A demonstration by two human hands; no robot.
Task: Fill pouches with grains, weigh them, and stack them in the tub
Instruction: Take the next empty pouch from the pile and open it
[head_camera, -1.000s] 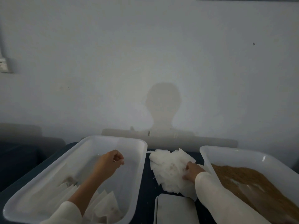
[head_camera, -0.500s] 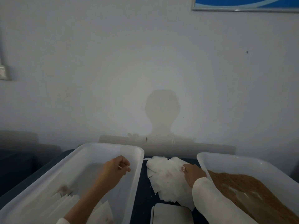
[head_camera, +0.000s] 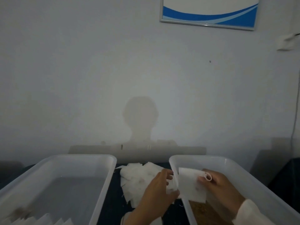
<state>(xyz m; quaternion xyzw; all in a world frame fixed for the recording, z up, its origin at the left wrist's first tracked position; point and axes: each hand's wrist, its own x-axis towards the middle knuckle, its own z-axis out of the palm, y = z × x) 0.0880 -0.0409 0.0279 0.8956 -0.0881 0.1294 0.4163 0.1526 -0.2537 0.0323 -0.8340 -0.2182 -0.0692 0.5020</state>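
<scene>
A white empty pouch (head_camera: 190, 184) hangs over the near left corner of the right tub (head_camera: 233, 169), which holds brown grains (head_camera: 203, 211). My right hand (head_camera: 222, 190) pinches the pouch's right edge by its mouth. My left hand (head_camera: 155, 195) grips the pouch's left edge. A pile of empty white pouches (head_camera: 138, 179) lies on the dark table between the two tubs. The left tub (head_camera: 53, 176) holds filled pouches (head_camera: 42, 220) standing in a row at its near end.
A pale wall rises right behind the table, with a framed blue-and-white picture (head_camera: 209, 12) high on the right. A dark object (head_camera: 285, 176) stands at the far right beside the right tub. The scale is hidden below my left hand.
My left hand left the left tub and crossed to the right. My right hand lifted one pouch off the pile and carried it over the grain tub. The camera tilted up.
</scene>
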